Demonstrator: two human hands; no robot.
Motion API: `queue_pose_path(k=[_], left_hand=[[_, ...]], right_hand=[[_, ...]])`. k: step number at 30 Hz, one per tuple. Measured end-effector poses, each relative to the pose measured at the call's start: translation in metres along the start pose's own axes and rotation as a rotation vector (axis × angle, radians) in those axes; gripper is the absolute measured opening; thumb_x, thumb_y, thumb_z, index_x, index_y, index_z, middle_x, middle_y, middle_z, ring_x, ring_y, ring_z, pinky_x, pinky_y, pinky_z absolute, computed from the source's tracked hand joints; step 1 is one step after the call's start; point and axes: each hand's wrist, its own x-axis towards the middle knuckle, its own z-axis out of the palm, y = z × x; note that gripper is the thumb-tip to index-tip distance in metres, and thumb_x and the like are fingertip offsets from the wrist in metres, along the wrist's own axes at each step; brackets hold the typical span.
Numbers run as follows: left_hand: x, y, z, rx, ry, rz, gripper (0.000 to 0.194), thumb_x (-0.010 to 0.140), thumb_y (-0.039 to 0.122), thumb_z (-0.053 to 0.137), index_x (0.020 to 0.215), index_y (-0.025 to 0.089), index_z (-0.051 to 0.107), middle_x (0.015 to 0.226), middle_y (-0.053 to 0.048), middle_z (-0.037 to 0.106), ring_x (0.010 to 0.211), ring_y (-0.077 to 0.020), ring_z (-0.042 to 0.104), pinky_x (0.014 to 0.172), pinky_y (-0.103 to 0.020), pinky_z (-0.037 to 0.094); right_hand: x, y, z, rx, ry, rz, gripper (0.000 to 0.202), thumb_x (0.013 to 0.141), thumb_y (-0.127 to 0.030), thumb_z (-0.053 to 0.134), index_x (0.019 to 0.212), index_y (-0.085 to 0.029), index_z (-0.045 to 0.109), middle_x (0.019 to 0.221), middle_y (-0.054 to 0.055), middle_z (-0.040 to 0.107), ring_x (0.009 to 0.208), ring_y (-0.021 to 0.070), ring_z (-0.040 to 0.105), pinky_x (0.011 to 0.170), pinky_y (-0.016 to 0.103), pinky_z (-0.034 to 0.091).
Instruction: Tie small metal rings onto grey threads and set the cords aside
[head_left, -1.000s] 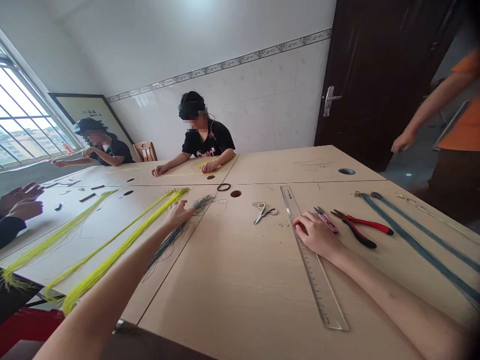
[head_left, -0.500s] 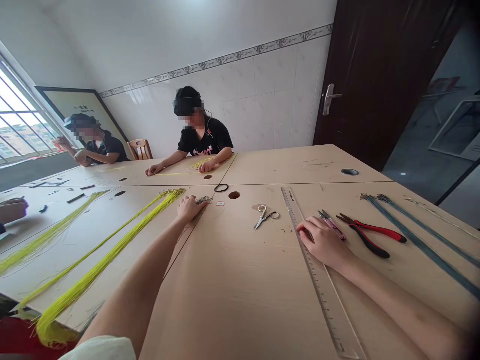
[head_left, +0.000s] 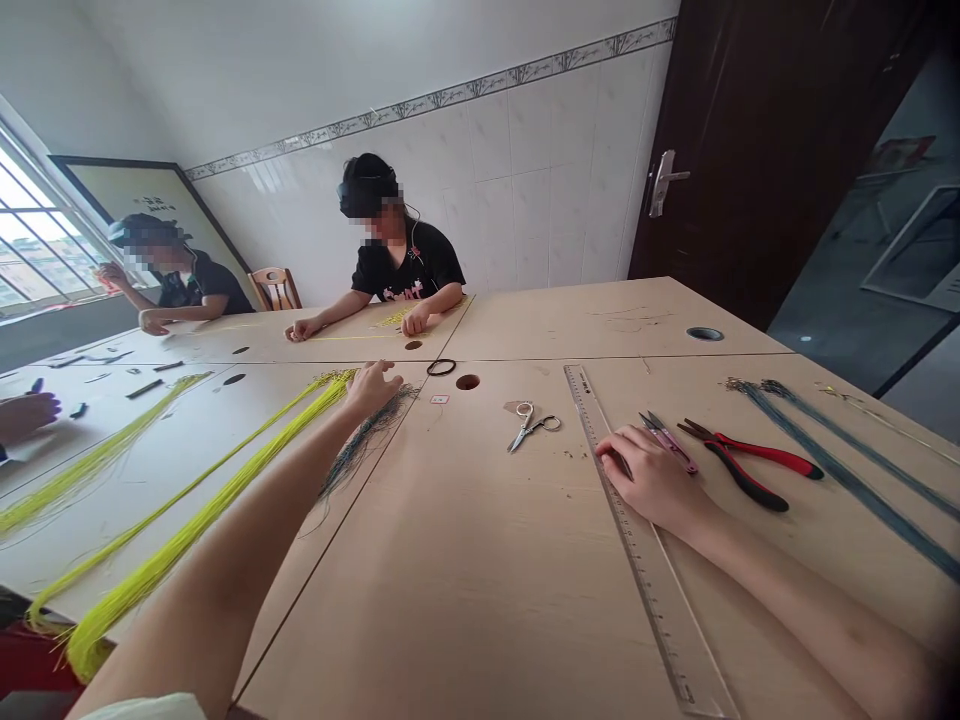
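Observation:
Stretched forward, my left hand [head_left: 371, 388] is over the table with its fingers somewhat apart, by the knotted end of a bundle of yellow cords [head_left: 217, 500]. Whether it touches them I cannot tell. A bundle of dark blue-grey cords [head_left: 367, 440] lies beside and partly behind that wrist. My right hand [head_left: 649, 475] rests loosely bent on a clear plastic ruler [head_left: 660, 620], with no tool in its fingers. Close to its knuckles lie pink-handled thread snips [head_left: 671, 445]. Red-and-black pliers [head_left: 742, 465] are just to the right.
Small scissors [head_left: 529, 428] lie mid-table near a round hole [head_left: 468, 382] and a black ring [head_left: 441, 367]. Blue-grey cord bundles [head_left: 840, 460] are at right; another yellow bundle [head_left: 97, 455] is at left. Two people sit across; another person's hand [head_left: 30, 415] is at the left edge.
My left hand has shifted slightly left and up, off the blue-grey cords toward the yellow bundle, uncovering more of the blue-grey bundle. The right hand stays on the ruler.

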Motion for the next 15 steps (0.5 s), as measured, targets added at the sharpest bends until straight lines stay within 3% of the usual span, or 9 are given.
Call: queue_pose_path(k=[8,15], left_hand=[[0.024,0.011,0.001,0.070,-0.112,0.007,0.029,0.088,0.033,0.051,0.110,0.014,0.055,0.112,-0.009,0.056,0.100,-0.0215,0.055,0.086,-0.042,0.046],[0.039,0.002,0.012,0.165,-0.204,-0.004,0.027,0.088,0.031,0.052,0.108,0.014,0.056,0.111,-0.008,0.056,0.102,-0.0216,0.055,0.087,-0.042,0.046]], right_hand=[[-0.001,0.000,0.000,-0.003,0.006,0.009,0.013,0.083,-0.017,0.044,0.078,-0.021,0.056,0.084,0.003,0.059,0.087,0.0195,0.054,0.080,0.034,0.041],[0.000,0.000,-0.001,0.019,-0.007,0.018,0.014,0.084,-0.016,0.043,0.080,-0.021,0.056,0.084,0.004,0.059,0.087,0.0190,0.054,0.078,0.034,0.042]])
